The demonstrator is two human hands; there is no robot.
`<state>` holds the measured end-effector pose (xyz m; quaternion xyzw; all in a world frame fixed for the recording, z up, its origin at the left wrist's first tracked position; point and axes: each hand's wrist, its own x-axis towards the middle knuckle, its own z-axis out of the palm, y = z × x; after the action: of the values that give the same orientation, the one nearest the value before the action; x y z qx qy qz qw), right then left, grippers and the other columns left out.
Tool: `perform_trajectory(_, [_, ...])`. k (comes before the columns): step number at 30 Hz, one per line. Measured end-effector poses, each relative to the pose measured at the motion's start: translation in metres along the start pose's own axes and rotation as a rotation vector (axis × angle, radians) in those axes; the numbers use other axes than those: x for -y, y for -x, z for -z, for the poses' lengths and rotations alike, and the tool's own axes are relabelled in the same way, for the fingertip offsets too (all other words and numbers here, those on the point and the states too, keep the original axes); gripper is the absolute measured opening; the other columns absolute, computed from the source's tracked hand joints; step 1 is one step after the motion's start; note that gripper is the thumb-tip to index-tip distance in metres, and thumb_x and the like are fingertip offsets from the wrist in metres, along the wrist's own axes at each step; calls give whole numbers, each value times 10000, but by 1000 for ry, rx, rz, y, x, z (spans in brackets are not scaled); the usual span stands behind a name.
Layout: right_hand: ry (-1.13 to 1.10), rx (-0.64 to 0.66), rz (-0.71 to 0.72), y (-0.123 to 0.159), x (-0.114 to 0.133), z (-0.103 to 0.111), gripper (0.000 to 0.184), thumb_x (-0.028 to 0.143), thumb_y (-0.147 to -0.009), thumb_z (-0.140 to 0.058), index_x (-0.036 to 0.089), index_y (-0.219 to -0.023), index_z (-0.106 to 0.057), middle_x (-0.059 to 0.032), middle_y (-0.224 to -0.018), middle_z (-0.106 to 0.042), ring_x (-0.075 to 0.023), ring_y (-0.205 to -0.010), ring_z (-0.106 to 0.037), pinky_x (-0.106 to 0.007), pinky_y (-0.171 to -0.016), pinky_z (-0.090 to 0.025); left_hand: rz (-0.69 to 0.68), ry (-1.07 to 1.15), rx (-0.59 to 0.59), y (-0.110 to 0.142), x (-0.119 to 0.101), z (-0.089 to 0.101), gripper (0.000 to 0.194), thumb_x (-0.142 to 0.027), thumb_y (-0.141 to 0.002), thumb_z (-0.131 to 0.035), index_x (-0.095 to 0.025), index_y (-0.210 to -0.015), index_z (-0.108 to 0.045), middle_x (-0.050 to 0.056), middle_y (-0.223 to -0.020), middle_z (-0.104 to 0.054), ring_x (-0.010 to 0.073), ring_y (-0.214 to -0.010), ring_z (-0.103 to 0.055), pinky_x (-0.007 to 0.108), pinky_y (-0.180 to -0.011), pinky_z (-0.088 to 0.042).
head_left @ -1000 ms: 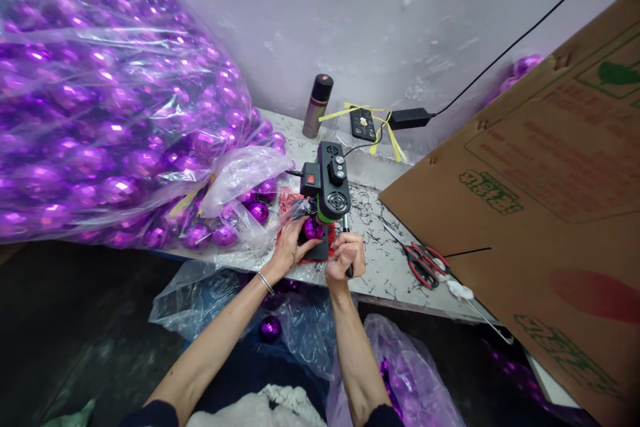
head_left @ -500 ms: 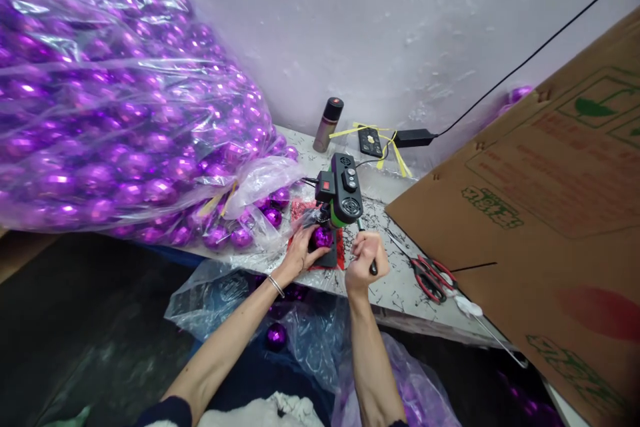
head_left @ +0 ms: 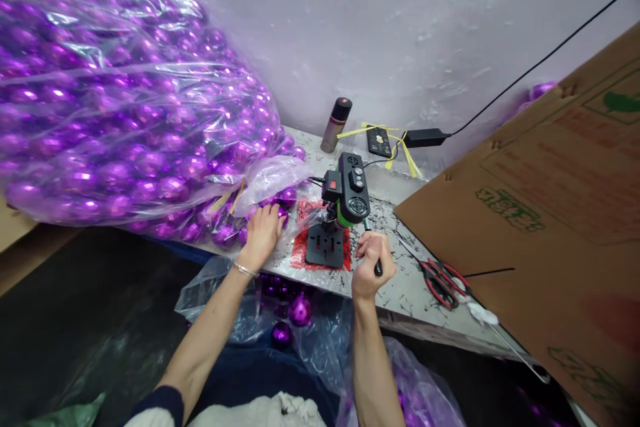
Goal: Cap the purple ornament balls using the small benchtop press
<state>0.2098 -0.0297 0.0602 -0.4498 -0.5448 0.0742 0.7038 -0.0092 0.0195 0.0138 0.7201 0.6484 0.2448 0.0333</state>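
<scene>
My left hand [head_left: 263, 235] reaches over the loose shiny purple balls [head_left: 226, 235] at the mouth of a big clear bag [head_left: 150, 113]. Its fingers are stretched out and touch a ball, which they partly cover. My right hand [head_left: 371, 263] is wrapped round the black handle [head_left: 379, 268] of a lever on a small black bench device [head_left: 354, 188]. Under the device's head, the dark slotted base plate [head_left: 325, 247] has no ball on it. The plate rests on a red sheet [head_left: 299, 250]. Below the table edge, a purple ball [head_left: 301, 310] shows at an open clear plastic bag [head_left: 225, 297].
Red-handled scissors [head_left: 443, 283] lie at the right beside a large cardboard box [head_left: 560, 213]. A spray can [head_left: 336, 125], a black power adapter [head_left: 425, 138] and yellow ties [head_left: 413, 163] are near the wall. Small dark scraps litter the white tabletop [head_left: 395, 293].
My left hand has left the device and moved left to the pile of balls. The ball on the base plate is gone, and another ball shows below the edge. My right hand keeps the handle.
</scene>
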Motion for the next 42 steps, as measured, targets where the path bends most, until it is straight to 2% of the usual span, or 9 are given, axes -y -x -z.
perform_trajectory(4, [11,41,4,-2,3,2,433,344,-1094,-490,218,-686,-562,16,-687,-571,-122,-630,-536,-301,-629,-416,42,-52,264,-25,12,-6,546,-321,-931,-781,-112,-1407,-614,239,-1177,-780,430,-1165,-734,542,-1019,-550])
perform_trajectory(10, [14,22,-15,-4,6,0,438,360,-1093,-487,221,-681,-546,14,-676,-563,-124,-623,-535,-298,-603,-412,160,559,96,-25,21,-7,638,-414,-807,-836,-179,-1355,-609,133,-1281,-743,340,-1178,-727,479,-1057,-570])
perform_trajectory(14, [14,23,-55,-13,15,-2,450,387,-1088,-492,226,-669,-533,20,-664,-544,-122,-607,-516,-300,-583,-401,372,1224,62,-14,-5,-4,620,-466,-784,-818,-196,-1306,-621,82,-1233,-746,270,-1107,-737,409,-960,-621])
perform_trajectory(17, [18,36,-85,-20,21,-1,456,392,-1086,-495,231,-659,-512,26,-658,-533,-119,-599,-508,-303,-593,-408,532,1612,208,3,-33,-7,490,-437,-795,-818,-193,-1189,-659,75,-1134,-770,238,-990,-767,351,-826,-649])
perform_trajectory(20, [44,77,-81,-24,24,2,475,405,-1088,-481,241,-643,-474,25,-649,-510,-132,-645,-544,-304,-612,-418,652,1791,316,19,-53,-19,391,-392,-815,-835,-189,-1114,-686,69,-1069,-786,225,-961,-782,374,-879,-663])
perform_trajectory(23, [59,103,-60,-28,26,3,484,393,-1095,-465,244,-634,-453,25,-643,-496,-136,-673,-556,-302,-637,-426,655,1754,256,26,-63,-37,482,-419,-815,-871,-211,-1208,-684,66,-1131,-792,229,-1024,-779,421,-987,-642])
perform_trajectory(28, [69,121,-67,-36,35,1,476,354,-1096,-467,239,-635,-444,29,-651,-517,-122,-657,-541,-293,-643,-419,374,1369,63,31,-66,-69,707,-463,-708,-954,-205,-1289,-644,121,-1280,-766,298,-1199,-737,466,-1098,-572])
perform_trajectory(34, [58,120,-72,-39,39,1,461,324,-1094,-474,234,-642,-450,32,-659,-533,-111,-654,-541,-282,-629,-408,156,860,74,31,-61,-83,691,-442,-730,-962,-225,-1311,-658,130,-1302,-757,362,-1227,-717,541,-1095,-555])
perform_trajectory(42, [79,125,-99,-33,36,3,470,359,-1099,-462,238,-645,-469,21,-669,-543,-123,-652,-549,-298,-627,-431,-15,729,83,22,-59,-88,643,-462,-857,-874,-216,-1387,-606,152,-1353,-734,361,-1285,-696,555,-1125,-539])
